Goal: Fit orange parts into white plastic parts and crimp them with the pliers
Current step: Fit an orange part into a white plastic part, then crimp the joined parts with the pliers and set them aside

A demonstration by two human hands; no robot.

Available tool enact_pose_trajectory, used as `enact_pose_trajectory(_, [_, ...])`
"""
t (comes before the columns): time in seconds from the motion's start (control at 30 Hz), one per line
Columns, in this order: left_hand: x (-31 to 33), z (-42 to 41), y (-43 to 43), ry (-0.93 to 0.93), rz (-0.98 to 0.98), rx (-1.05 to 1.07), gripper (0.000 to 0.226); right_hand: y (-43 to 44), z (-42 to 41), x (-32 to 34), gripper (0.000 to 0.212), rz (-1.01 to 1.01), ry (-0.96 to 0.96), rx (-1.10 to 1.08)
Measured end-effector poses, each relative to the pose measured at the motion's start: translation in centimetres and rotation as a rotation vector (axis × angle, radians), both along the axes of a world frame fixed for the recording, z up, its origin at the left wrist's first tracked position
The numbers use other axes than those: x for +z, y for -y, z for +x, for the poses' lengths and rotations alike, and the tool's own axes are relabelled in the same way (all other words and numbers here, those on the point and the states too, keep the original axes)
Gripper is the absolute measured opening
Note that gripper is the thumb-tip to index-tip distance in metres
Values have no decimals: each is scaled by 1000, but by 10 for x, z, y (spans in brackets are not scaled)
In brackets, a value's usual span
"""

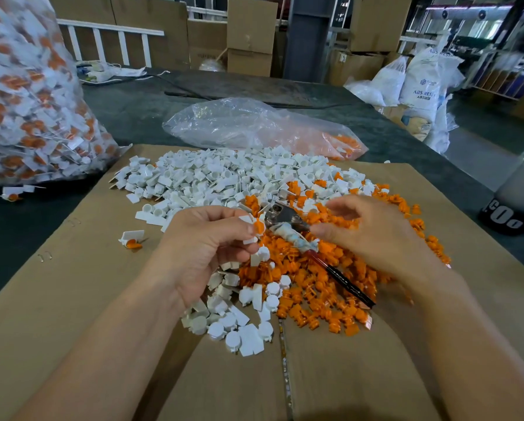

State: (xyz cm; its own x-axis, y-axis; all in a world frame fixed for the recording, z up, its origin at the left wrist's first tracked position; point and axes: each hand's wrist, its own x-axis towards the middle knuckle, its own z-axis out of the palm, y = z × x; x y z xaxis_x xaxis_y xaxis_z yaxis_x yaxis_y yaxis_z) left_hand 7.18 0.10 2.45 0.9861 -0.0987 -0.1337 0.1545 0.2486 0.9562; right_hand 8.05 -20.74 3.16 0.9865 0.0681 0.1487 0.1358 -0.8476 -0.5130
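Pinching a white plastic part (250, 239) with an orange part (259, 227) seated in it, the left hand (206, 247) holds the pair just left of the pliers (288, 226). The pliers lie on the heap of orange parts (315, 287), steel head pointing up-left, the cloth-wrapped, then red-and-black handle running down-right. Just right of the pliers hovers the right hand (373, 235), fingers loosely curled, holding nothing. Loose white parts (212, 174) pile beyond the pliers' head on cardboard (72, 284). Far up-right of the pliers, a white sack (421, 83) bears print beginning "ABS RES".
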Motion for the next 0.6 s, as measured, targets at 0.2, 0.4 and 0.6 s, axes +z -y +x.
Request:
enact_pose_trajectory(0.2, [0, 0, -2, 3, -25, 1, 24, 0, 0, -6, 104, -467, -291, 61])
enact_pose_trajectory(0.4, [-2, 1, -2, 0, -33, -1, 12, -5, 0, -10, 104, -541, -279, 15])
enact_pose_trajectory(0.6, [-5, 3, -2, 7, -49, 7, 11, -7, 2, -8, 92, -429, -185, 1])
